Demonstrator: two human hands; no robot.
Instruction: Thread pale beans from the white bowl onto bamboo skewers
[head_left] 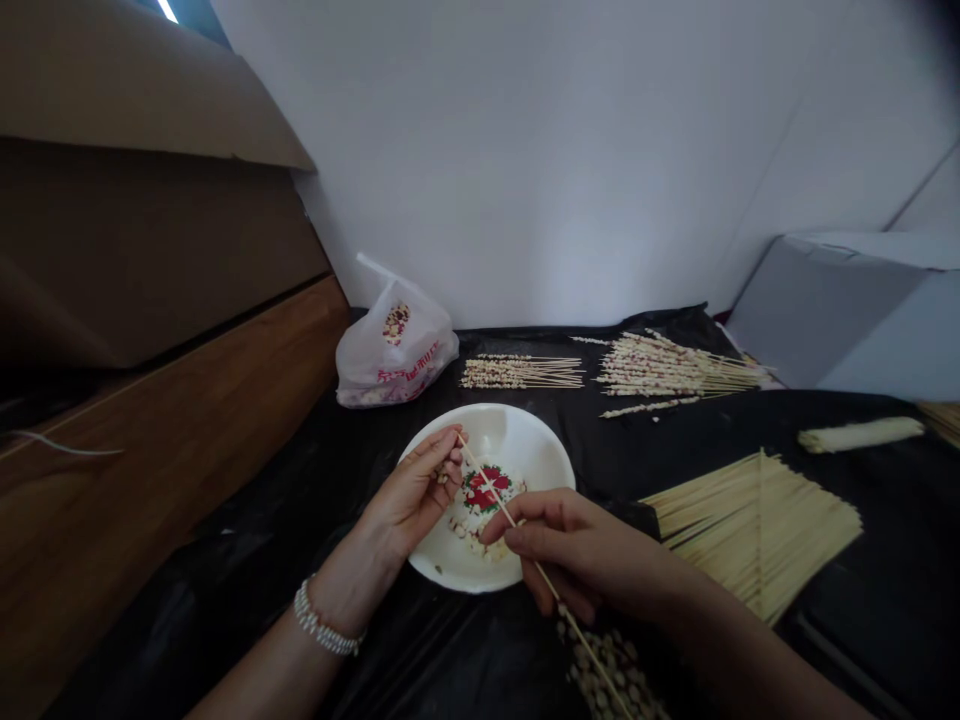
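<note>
Above a white bowl with a red and green pattern at its bottom, both of my hands work close together. My right hand pinches a thin wooden skewer that slants up and left. The skewer's upper tip meets the fingers of my left hand. Those fingers are curled round a few small pale pieces, whose kind I cannot make out. More small pale pieces lie in the bowl. A beaded bracelet circles my left wrist.
Behind the bowl stand a white plastic bag and a row of filled skewers. A larger heap of filled skewers lies farther right. Bare skewers spread at the right, before a bundle. A cardboard box borders the left.
</note>
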